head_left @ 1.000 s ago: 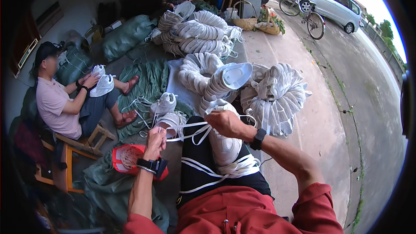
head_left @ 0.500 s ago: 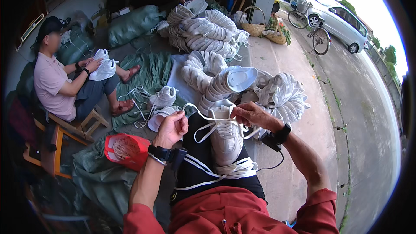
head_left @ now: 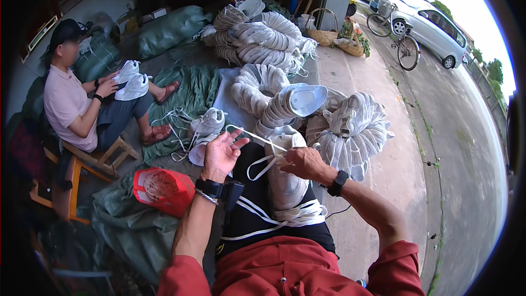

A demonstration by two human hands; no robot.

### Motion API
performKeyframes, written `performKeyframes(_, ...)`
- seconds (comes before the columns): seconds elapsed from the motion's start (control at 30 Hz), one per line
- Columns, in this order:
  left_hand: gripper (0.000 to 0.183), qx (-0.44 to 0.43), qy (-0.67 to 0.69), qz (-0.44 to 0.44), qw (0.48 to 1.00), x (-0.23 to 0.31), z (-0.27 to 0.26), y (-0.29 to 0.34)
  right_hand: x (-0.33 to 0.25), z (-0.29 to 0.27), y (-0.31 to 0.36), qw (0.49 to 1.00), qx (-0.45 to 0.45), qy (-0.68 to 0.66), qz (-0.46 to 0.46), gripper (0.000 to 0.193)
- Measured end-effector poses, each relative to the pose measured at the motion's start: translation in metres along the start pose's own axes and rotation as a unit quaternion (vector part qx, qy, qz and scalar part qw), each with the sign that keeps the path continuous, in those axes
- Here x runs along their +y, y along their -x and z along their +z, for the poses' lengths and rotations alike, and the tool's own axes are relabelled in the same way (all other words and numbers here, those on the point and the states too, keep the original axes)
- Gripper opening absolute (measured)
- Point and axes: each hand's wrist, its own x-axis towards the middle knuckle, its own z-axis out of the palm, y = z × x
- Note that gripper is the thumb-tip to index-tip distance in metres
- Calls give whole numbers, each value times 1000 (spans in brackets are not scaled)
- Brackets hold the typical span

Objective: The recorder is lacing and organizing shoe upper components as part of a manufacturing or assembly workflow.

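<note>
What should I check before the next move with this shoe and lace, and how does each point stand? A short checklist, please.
1. Shoe upper side up on the black trousers, toe toward the wearer: ok.
2. Lace reaching the left hand: ok; firmness of the grip: cannot tell.
3. Right hand at the shoe's lacing area: ok.
4. Lace seated in its eyelets: cannot tell, the right hand covers much of that area.
5. Lace free of slack: not ok, part of it loops out at the shoe's left side.
6. Bundle of white laces within reach, just below the toe: ok.
</note>
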Motion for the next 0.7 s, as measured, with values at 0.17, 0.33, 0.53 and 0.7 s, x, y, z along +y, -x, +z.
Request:
performKeyframes(0.17,18,-18,56,8,998,-5,-10,-9,16,-7,-11,989,1,-129,-69,14)
performKeyframes(0.33,15,117,40,12,992,-1,-65,-16,25,-72,-4,761,-22,-607,230,11)
performKeyframes(0.53,16,319,60,114,939,42,-172,12,73,-98,17,619,86,-746,230,11)
performKeyframes(0.7,22,205,-254,161,931,2,-88,21,80,-79,13,519,51,-832,189,16)
